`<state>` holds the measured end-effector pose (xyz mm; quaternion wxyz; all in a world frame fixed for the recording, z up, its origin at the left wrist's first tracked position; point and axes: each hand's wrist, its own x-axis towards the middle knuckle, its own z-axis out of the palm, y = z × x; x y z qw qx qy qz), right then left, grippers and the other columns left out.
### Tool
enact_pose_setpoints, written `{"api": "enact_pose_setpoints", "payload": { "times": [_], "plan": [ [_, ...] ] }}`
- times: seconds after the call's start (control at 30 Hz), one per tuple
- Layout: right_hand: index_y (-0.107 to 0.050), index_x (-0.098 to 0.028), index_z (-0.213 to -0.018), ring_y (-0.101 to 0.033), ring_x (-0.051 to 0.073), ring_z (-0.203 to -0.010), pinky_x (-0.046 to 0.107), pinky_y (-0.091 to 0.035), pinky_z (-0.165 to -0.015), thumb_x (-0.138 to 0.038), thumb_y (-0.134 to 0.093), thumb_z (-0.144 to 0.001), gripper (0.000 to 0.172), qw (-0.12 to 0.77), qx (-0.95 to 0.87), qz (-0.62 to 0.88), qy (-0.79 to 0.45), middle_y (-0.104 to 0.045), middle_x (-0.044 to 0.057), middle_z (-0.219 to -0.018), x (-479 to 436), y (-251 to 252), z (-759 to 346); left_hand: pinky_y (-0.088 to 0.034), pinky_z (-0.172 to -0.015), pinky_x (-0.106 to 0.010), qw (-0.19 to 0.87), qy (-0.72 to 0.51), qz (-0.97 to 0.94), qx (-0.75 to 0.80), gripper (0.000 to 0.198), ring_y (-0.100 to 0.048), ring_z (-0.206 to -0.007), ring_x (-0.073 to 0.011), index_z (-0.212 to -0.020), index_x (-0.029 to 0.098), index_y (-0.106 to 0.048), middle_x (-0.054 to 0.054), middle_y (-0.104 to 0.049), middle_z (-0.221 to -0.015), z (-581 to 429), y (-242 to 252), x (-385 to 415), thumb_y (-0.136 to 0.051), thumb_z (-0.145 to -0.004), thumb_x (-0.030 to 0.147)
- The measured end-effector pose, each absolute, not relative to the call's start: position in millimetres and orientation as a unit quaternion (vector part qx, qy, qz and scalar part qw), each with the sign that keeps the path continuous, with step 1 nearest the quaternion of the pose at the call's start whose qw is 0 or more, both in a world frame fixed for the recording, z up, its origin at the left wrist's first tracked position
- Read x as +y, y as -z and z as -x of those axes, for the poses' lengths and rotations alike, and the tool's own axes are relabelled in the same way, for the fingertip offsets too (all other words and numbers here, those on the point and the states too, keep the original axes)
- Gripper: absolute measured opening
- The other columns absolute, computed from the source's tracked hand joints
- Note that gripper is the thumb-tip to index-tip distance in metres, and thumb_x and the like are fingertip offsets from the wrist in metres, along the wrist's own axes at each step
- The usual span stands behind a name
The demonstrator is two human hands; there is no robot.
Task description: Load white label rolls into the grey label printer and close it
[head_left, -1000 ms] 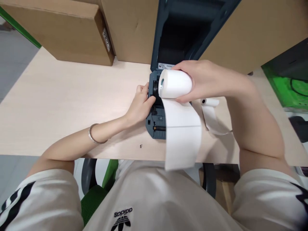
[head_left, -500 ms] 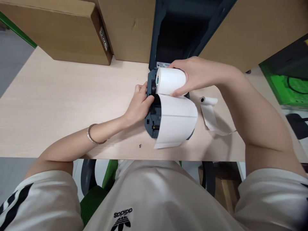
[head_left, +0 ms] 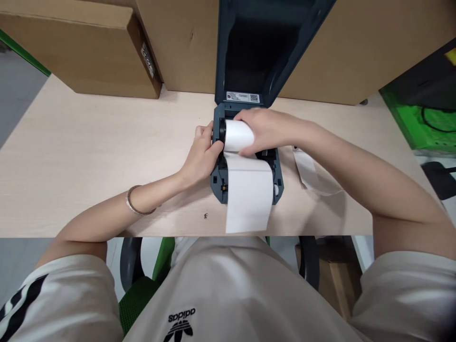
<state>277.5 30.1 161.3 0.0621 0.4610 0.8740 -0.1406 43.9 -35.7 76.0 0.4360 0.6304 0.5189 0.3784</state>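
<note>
A dark blue-grey label printer (head_left: 216, 192) stands on the table with its lid (head_left: 223, 57) raised. Inside its bay lies a roll of white labels (head_left: 238, 135), whose left end meets a black holder. My right hand (head_left: 265, 128) is wrapped round the roll's right end from above. From the roll a loose strip of labels (head_left: 248, 197) runs toward me, over the printer's front and past it. My left hand (head_left: 202, 154) grips the printer's left wall, thumb on the rim and fingers along the outer side.
Right of the printer, partly behind my forearm, lies a backing-paper strip (head_left: 308, 168). A cardboard box (head_left: 71, 52) stands at the back left, and large cardboard (head_left: 331, 61) backs the table (head_left: 89, 142). Green and black items (head_left: 434, 114) are at the far right.
My right hand has lowered the label roll into the printer's bay, its end now against the black holder. The loose strip lies straighter over the front. My left hand keeps its grip.
</note>
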Motion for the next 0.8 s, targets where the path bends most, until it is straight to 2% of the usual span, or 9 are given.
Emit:
{"api": "enact_pose_setpoints", "payload": {
  "times": [0.17,0.23,0.3,0.37,0.43,0.57,0.7,0.77,0.8],
  "plan": [
    [-0.071,-0.006,-0.165,-0.069,0.049,-0.150,0.062,-0.057,-0.130,-0.047,-0.081,-0.096,0.081,0.082,0.886,-0.453,0.043,-0.074,0.027,-0.162,-1,-162,-269,-0.050,-0.139,-0.046,0.426,-0.366,-0.637,0.528,0.066,-0.059,-0.139,-0.0340,-0.164,0.017,-0.064,-0.009,-0.053,-0.124,-46,-84,-39,-0.058,-0.098,0.017],
    [-0.076,-0.009,-0.161,-0.073,0.047,-0.146,0.064,-0.061,-0.125,-0.047,-0.066,-0.110,0.064,0.042,0.891,-0.452,0.015,-0.076,0.026,-0.160,-27,-168,-273,-0.049,-0.139,-0.048,0.424,-0.361,-0.643,0.526,0.065,-0.057,-0.141,-0.0350,-0.163,0.015,-0.065,-0.010,-0.053,-0.124,-46,-85,-40,-0.057,-0.099,0.018],
    [-0.080,-0.017,-0.157,-0.079,0.044,-0.138,0.061,-0.068,-0.114,-0.051,-0.049,-0.120,0.059,-0.001,0.896,-0.444,0.021,-0.080,0.023,-0.156,-59,-172,-282,-0.048,-0.140,-0.050,0.421,-0.364,-0.649,0.520,0.061,-0.055,-0.142,-0.0358,-0.159,0.016,-0.067,-0.010,-0.054,-0.124,-46,-85,-40,-0.057,-0.099,0.018],
    [-0.080,-0.024,-0.163,-0.081,0.042,-0.139,0.060,-0.074,-0.107,-0.060,-0.040,-0.125,0.066,-0.019,0.905,-0.422,0.051,-0.079,0.019,-0.162,-91,-169,-292,-0.049,-0.140,-0.051,0.418,-0.372,-0.652,0.512,0.058,-0.055,-0.142,-0.0356,-0.156,0.020,-0.068,-0.010,-0.056,-0.124,-45,-82,-40,-0.058,-0.099,0.018],
    [-0.076,-0.025,-0.171,-0.079,0.043,-0.152,0.063,-0.076,-0.113,-0.069,-0.042,-0.125,0.073,-0.038,0.916,-0.395,0.061,-0.074,0.018,-0.173,-117,-158,-301,-0.049,-0.140,-0.050,0.419,-0.376,-0.650,0.510,0.057,-0.055,-0.141,-0.0348,-0.156,0.023,-0.068,-0.009,-0.057,-0.125,-45,-80,-39,-0.059,-0.100,0.018],
    [-0.066,-0.010,-0.182,-0.058,0.048,-0.178,0.072,-0.064,-0.137,-0.071,-0.056,-0.121,0.087,-0.086,0.928,-0.361,0.025,-0.056,0.025,-0.189,-143,-116,-305,-0.049,-0.139,-0.049,0.424,-0.368,-0.640,0.524,0.068,-0.058,-0.138,-0.0344,-0.168,0.020,-0.065,-0.010,-0.057,-0.128,-46,-78,-38,-0.060,-0.100,0.020],
    [-0.049,-0.005,-0.193,-0.037,0.051,-0.190,0.079,-0.050,-0.147,-0.070,-0.060,-0.121,0.097,-0.054,0.932,-0.356,0.045,-0.036,0.028,-0.200,-147,-96,-301,-0.049,-0.140,-0.049,0.430,-0.358,-0.628,0.541,0.078,-0.062,-0.135,-0.0331,-0.179,0.019,-0.057,-0.010,-0.057,-0.136,-46,-80,-39,-0.060,-0.101,0.022],
    [-0.047,-0.003,-0.193,-0.034,0.051,-0.192,0.076,-0.050,-0.148,-0.069,-0.061,-0.122,0.098,-0.036,0.930,-0.359,0.067,-0.033,0.029,-0.201,-146,-111,-301,-0.047,-0.143,-0.049,0.431,-0.352,-0.627,0.545,0.079,-0.062,-0.137,-0.0329,-0.181,0.021,-0.057,-0.010,-0.057,-0.137,-46,-81,-39,-0.061,-0.102,0.022],
    [-0.051,-0.004,-0.191,-0.038,0.050,-0.190,0.073,-0.053,-0.146,-0.070,-0.060,-0.122,0.096,-0.025,0.930,-0.356,0.088,-0.035,0.028,-0.201,-143,-125,-303,-0.046,-0.144,-0.050,0.431,-0.349,-0.626,0.548,0.078,-0.062,-0.139,-0.0334,-0.179,0.021,-0.057,-0.010,-0.057,-0.137,-46,-81,-39,-0.061,-0.102,0.023]
  ]
}}
